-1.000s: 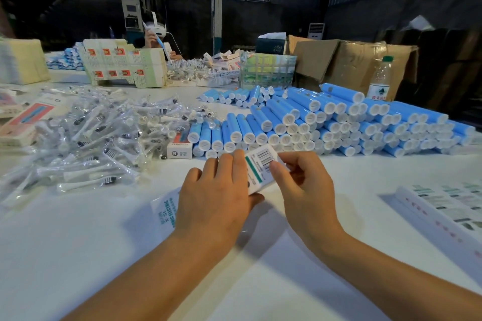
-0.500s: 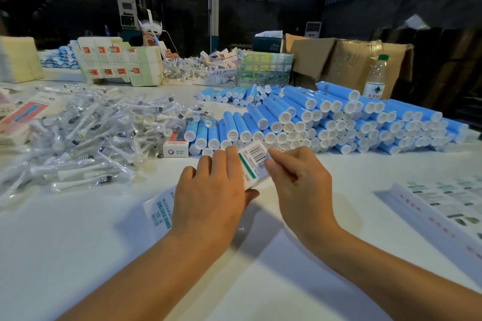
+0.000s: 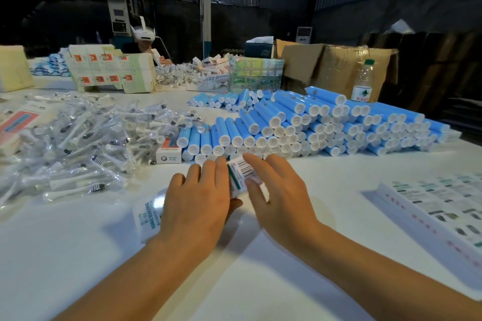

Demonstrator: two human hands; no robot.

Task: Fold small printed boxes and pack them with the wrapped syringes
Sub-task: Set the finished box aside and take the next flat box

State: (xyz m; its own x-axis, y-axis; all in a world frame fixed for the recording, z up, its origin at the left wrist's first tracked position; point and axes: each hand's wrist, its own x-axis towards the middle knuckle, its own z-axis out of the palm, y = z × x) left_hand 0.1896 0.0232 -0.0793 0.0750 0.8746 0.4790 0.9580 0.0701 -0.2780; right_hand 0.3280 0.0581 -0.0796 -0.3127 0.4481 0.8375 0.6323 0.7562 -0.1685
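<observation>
A flat printed box (image 3: 241, 172), white with a green stripe and a barcode, lies low over the white table (image 3: 65, 263) between my hands. My left hand (image 3: 198, 203) covers its middle with the fingers laid on top and the thumb beneath; the box's left end (image 3: 146, 214) sticks out past the wrist. My right hand (image 3: 281, 195) holds the barcode end, thumb on the near face and index finger behind it. A big heap of wrapped syringes (image 3: 86, 143) in clear film lies at the left.
Stacked blue tubes (image 3: 313, 128) with white caps fill the middle right. A small folded box (image 3: 169, 155) stands by them. Flat box blanks (image 3: 443, 219) lie at the right edge. A water bottle (image 3: 362, 83), cardboard cartons (image 3: 326, 65) and a person (image 3: 146, 41) are at the back.
My right hand's fingers have straightened out from a curled pinch and slid along the barcode end. The box now lies flatter. My left hand has stayed on top of it.
</observation>
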